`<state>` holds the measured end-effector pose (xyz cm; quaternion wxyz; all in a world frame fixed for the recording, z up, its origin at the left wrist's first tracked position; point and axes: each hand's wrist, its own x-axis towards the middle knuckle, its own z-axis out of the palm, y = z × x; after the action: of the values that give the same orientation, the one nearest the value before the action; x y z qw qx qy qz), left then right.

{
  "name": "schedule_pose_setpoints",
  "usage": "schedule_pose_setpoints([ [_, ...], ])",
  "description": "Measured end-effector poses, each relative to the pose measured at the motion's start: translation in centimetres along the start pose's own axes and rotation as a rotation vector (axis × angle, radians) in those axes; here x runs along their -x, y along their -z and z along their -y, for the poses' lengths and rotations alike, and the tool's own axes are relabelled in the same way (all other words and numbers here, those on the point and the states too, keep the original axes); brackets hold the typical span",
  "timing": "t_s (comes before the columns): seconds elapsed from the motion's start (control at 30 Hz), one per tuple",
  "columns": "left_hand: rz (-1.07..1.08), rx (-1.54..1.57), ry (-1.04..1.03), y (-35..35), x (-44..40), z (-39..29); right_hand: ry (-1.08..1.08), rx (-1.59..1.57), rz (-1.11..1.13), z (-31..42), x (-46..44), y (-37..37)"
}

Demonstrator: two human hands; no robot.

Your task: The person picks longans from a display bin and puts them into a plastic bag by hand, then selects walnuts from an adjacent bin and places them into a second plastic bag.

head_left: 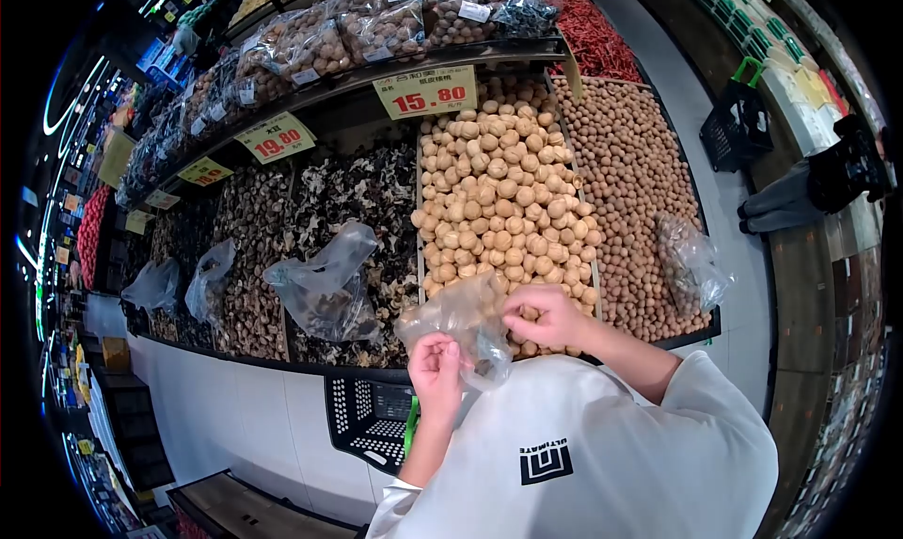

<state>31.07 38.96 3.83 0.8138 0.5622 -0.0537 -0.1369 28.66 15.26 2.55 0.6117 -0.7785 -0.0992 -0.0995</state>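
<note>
A clear plastic bag [457, 315] is stretched between my two hands, in front of my white shirt. My left hand [435, 368] has its fingers curled and pinches the bag's near left side. My right hand [547, 315] is closed with thumb and forefinger together at the bag's right edge, just over the walnuts. Pale walnuts [508, 182] fill the bin directly before me, and the bag covers some of them. Whether anything is inside the bag I cannot tell.
Darker round nuts [625, 163] fill the right-hand bin, with a plastic bag [691, 261] on them. Black dried fungus [348, 186] lies left, under another bag [329, 285]. A black basket [372, 421] is below the bin edge. A person [818, 186] stands far right near a basket [738, 120].
</note>
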Motion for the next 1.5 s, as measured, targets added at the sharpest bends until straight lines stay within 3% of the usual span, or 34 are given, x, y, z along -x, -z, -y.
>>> schedule_pose_setpoints([
  [0.07,0.001,-0.017,-0.013,0.0,0.2,0.0,-0.032,-0.052,0.123,0.3,-0.1,-2.4],
  [0.13,0.023,-0.062,-0.030,-0.3,0.7,-0.5,0.079,0.041,0.349,-1.2,-1.0,-5.5],
  [0.17,0.045,-0.105,-0.052,-0.6,0.9,-0.9,0.083,0.039,0.351,-0.8,-1.9,-6.5],
  [0.23,0.029,-0.164,-0.059,-1.2,1.5,-1.6,-0.373,0.286,0.773,0.1,-3.6,-8.0],
  [0.27,0.017,-0.218,-0.064,-1.4,1.8,-1.8,-0.363,0.285,0.776,-1.3,-3.3,-9.1],
  [0.33,0.015,-0.228,-0.078,-1.2,2.2,-1.8,-0.137,0.161,0.700,-5.6,-2.0,-12.0],
  [0.67,-0.001,-0.252,-0.130,-1.4,3.1,-1.9,-0.124,0.256,0.613,-6.7,-0.1,-14.6],
  [0.73,0.016,-0.243,-0.130,-1.5,3.2,-1.9,-0.160,-0.153,0.471,-7.0,0.7,-15.2],
  [0.77,0.020,-0.244,-0.120,-1.5,3.2,-1.7,-0.160,-0.153,0.465,-7.2,1.0,-15.3],
  [0.83,0.026,-0.247,-0.110,-1.6,3.3,-1.7,-0.383,-0.636,0.430,-7.8,1.4,-15.5],
  [0.87,0.033,-0.240,-0.115,-1.7,3.4,-1.8,-0.380,-0.636,0.426,-8.5,1.4,-15.6],
  [0.93,0.043,-0.232,-0.121,-1.6,3.4,-1.7,-0.025,-0.207,0.560,-10.0,0.8,-15.4],
  [0.97,0.011,-0.253,-0.138,-1.3,3.4,-1.5,-0.026,-0.204,0.560,-9.0,0.3,-14.5],
  [1.03,-0.027,-0.268,-0.156,-1.1,3.4,-1.4,-0.189,0.394,0.816,-3.1,-1.7,-11.4],
  [1.07,-0.038,-0.238,-0.178,-1.1,3.3,-1.4,-0.188,0.397,0.822,-0.9,-1.8,-9.8],
  [1.13,-0.056,-0.207,-0.201,-1.1,3.4,-1.6,-0.085,0.271,0.550,2.3,-0.9,-5.9],
  [1.17,-0.065,-0.215,-0.190,-1.1,3.4,-1.6,-0.085,0.271,0.557,3.0,-0.5,-4.4],
  [1.23,-0.076,-0.221,-0.173,-1.0,3.5,-1.6,-0.241,-0.059,0.263,3.5,0.5,-1.6],
  [1.37,-0.030,-0.176,-0.186,-1.2,3.4,-1.5,-0.315,0.175,-0.245,0.6,-0.4,3.2],
  [1.5,-0.016,-0.173,-0.183,-1.2,3.3,-1.3,-0.436,0.456,-0.366,-4.0,-2.5,5.4],
])
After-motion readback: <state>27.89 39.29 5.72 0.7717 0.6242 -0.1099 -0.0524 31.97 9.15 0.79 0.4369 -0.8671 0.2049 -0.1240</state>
